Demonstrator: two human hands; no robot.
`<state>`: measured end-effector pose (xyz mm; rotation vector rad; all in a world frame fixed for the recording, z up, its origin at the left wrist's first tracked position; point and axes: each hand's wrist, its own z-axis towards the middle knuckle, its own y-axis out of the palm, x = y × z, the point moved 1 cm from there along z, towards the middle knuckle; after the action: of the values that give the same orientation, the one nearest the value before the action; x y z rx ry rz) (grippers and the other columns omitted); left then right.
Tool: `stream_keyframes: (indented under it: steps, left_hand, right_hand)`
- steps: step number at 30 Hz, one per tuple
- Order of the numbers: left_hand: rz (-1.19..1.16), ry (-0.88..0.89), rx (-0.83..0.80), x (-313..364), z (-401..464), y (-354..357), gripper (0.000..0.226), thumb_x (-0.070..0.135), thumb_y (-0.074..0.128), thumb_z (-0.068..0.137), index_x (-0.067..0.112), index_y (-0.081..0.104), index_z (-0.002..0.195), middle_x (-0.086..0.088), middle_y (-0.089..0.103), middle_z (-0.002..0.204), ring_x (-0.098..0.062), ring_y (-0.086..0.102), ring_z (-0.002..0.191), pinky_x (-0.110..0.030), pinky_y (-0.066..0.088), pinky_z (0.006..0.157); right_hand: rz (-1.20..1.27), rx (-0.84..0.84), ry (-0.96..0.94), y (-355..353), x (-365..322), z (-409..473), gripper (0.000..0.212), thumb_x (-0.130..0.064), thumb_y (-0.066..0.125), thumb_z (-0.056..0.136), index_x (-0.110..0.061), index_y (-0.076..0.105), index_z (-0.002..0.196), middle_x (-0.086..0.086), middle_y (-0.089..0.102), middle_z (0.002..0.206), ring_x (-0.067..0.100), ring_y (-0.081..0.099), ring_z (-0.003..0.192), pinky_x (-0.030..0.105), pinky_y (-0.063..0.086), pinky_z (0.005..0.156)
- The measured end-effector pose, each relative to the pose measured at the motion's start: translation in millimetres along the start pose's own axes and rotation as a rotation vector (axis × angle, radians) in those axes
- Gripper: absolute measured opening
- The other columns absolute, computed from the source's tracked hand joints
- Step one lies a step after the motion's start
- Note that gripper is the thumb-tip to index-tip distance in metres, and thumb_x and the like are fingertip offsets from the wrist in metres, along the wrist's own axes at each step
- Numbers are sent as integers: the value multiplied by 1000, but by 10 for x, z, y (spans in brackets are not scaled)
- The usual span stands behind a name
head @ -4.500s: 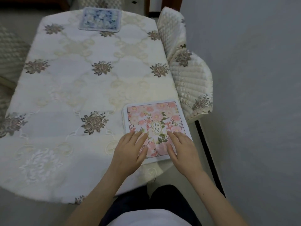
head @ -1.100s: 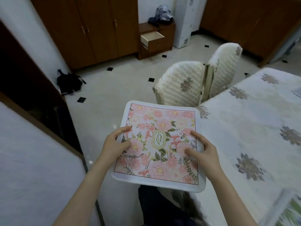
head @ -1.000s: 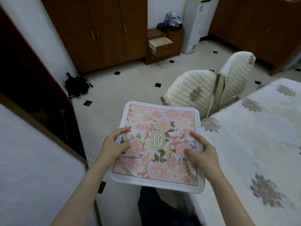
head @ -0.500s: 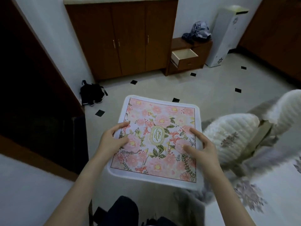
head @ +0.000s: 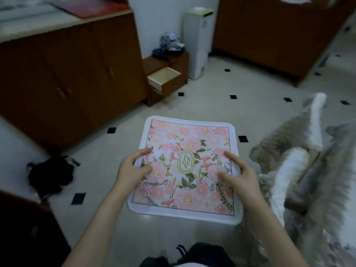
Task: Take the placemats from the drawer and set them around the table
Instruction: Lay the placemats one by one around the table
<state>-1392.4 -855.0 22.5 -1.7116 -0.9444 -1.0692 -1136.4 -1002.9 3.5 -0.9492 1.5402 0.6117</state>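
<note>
A square pink floral placemat with a white border and a "GARDEN" oval at its middle (head: pixel 187 166) is held flat in the air above the pale tiled floor with small black diamonds (head: pixel 210 97), at the centre of the view. The left hand (head: pixel 133 170) grips its nine o'clock edge, thumb curled on top; the right hand (head: pixel 238 176) grips the three o'clock edge likewise, the fingers underneath hidden. At twelve o'clock, well apart, a small brown wooden drawer (head: pixel 164 79) stands pulled open. At three o'clock are blurred cream quilted chair backs (head: pixel 289 170), probably two. A black bag (head: pixel 51 173) lies at nine o'clock.
</note>
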Motion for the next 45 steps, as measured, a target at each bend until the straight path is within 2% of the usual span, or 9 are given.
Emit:
stream_keyframes:
  steps: [5,9,12,15,20,25,32,40,45]
  left_hand:
    - [32,37,-213,401,965,318,57,-10,61,77,30,66,117,13,60,111,-10,67,77,-19,54,54]
    - [46,89,-370,709,1696,805,56,-11,61,76,28,66,117,18,60,111,2,65,66,-15,50,53]
    - [70,145,-458,953,2239,1250,56,-11,61,75,26,67,118,16,62,114,0,64,65,-16,50,54]
    - [99,172,-514,1236,2724,1715,56,-10,62,75,28,67,116,17,62,113,-4,66,74,-16,51,55]
    - [120,211,-653,1739,3388,2547,56,-11,62,76,27,66,118,20,61,113,-2,66,69,-15,50,54]
    - [147,238,-782,2160,3841,3373,57,-12,61,76,28,67,116,20,62,114,6,65,74,-14,50,56]
    - [184,296,-1047,2515,4369,4659,57,-12,62,74,33,67,110,19,64,111,-1,66,89,-17,53,60]
    - [257,359,-1368,3046,4867,6185,55,-10,62,76,30,67,114,19,63,112,5,65,72,-21,57,63]
    - [327,385,-1562,3351,4944,6999,55,-10,63,75,31,68,110,14,66,112,-7,67,70,-23,56,59]
  right_hand:
    - [58,222,54,-57,-129,416,63,0,77,73,-40,63,120,-9,65,121,12,67,103,43,57,87]
    - [78,371,85,-268,-146,889,64,-2,79,71,-39,64,120,-8,65,123,15,65,109,45,53,93]
    - [93,472,90,-467,-164,1294,64,0,78,71,-38,64,121,-9,67,119,12,67,104,43,55,90]
    - [126,535,94,-715,-238,1701,63,3,76,75,-35,63,122,-10,68,114,9,70,93,37,59,80]
    - [156,663,84,-1180,-376,2288,62,4,73,76,-33,62,124,-16,67,112,-1,68,89,20,57,70]
    - [189,830,136,-1618,-417,2701,62,3,75,74,-35,63,122,-9,70,110,14,71,90,42,59,80]
    - [232,1076,201,-2144,-330,3120,58,-3,75,76,-42,64,118,-6,69,113,15,72,88,41,60,75]
    - [329,1397,249,-2625,-412,3724,60,-2,75,76,-41,63,119,-7,68,113,18,72,87,42,60,76]
    - [418,1596,251,-2788,-485,3968,61,1,75,77,-37,63,123,-3,68,113,20,73,85,43,61,73]
